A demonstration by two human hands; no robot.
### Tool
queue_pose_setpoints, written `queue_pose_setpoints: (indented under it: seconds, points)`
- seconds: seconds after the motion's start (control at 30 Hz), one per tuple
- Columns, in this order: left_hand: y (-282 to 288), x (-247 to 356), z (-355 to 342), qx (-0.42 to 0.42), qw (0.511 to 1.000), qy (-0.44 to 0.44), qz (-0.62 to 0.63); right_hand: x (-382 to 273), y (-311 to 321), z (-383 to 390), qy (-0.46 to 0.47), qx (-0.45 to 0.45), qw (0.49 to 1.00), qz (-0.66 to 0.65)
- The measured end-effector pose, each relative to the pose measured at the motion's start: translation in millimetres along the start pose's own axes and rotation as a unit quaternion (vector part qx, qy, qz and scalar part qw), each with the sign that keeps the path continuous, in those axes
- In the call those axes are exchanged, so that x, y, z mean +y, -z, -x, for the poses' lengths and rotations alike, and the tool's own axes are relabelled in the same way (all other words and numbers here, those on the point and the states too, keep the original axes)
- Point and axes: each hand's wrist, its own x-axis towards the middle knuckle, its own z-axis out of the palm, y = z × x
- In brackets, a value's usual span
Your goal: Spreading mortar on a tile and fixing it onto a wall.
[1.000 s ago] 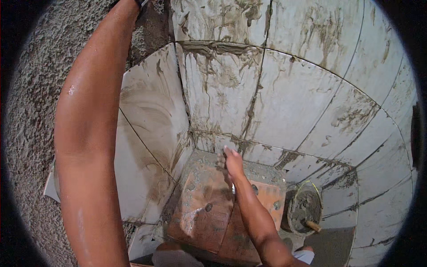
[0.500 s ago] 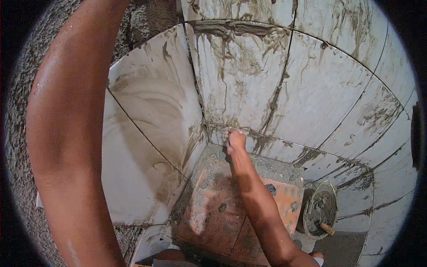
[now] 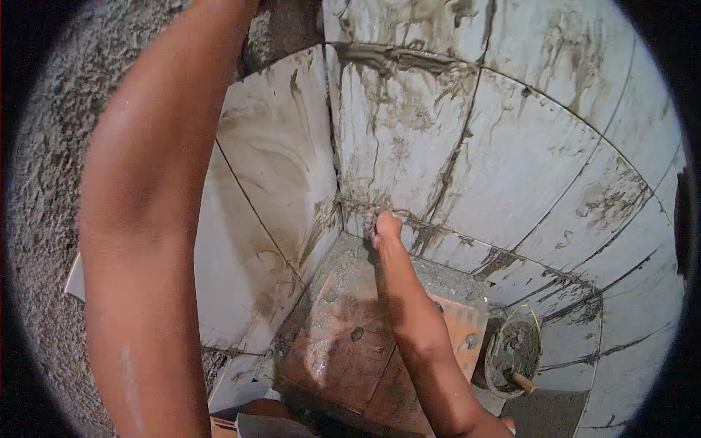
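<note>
My right hand (image 3: 385,224) is closed low at the back wall, next to the joint above the short bottom row of tiles. Grey, mortar-coloured matter shows at its fingers; what they hold, if anything, I cannot make out. My left forearm (image 3: 146,212) rises along the left side, and its hand lies beyond the upper edge. Behind that forearm stands a white side-wall tile (image 3: 281,124) smeared with wet mortar. The back-wall tile (image 3: 401,139) beside the corner carries mortar streaks, with a thick grey band along its top edge.
Orange floor tiles (image 3: 343,350) spattered with mortar lie below my right arm. A bucket of mortar (image 3: 513,350) with a yellow-green handle stands at the right, a wooden tool handle (image 3: 523,382) leaning out. Rough unplastered wall (image 3: 51,219) runs along the left.
My left forearm and the side wall have shifted rightward in the picture, while the bucket sits slightly further left. My right hand stays at nearly the same spot by the joint.
</note>
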Motion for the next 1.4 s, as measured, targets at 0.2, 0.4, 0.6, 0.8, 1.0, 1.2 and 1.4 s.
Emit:
queue_pose_setpoints:
  seconds: [0.2,0.4,0.6,0.8,1.0,1.2,1.4]
  points:
    - [8,-18,-5,-0.01,0.997,-0.018,0.068,0,36,31,-0.044,-0.101,0.993,0.031]
    - [6,1,24,-0.016,0.999,-0.007,0.049,-11,29,40,-0.063,-0.095,0.993,-0.01]
    - [5,-11,3,-0.013,0.997,-0.032,0.065,15,31,-26,0.086,-0.088,0.982,0.144]
    - [9,1,25,-0.018,0.996,-0.003,0.083,1,86,-9,0.135,-0.131,0.867,0.462]
    - [8,-7,11,-0.011,0.998,-0.021,0.065,74,160,62,0.033,-0.095,0.959,0.264]
    - [11,-22,1,-0.015,0.996,-0.052,0.077,115,192,170,0.229,-0.204,0.935,0.18]
    - [-4,-42,-12,0.019,0.996,-0.063,0.059,-3,128,211,0.398,-0.029,0.759,0.514]
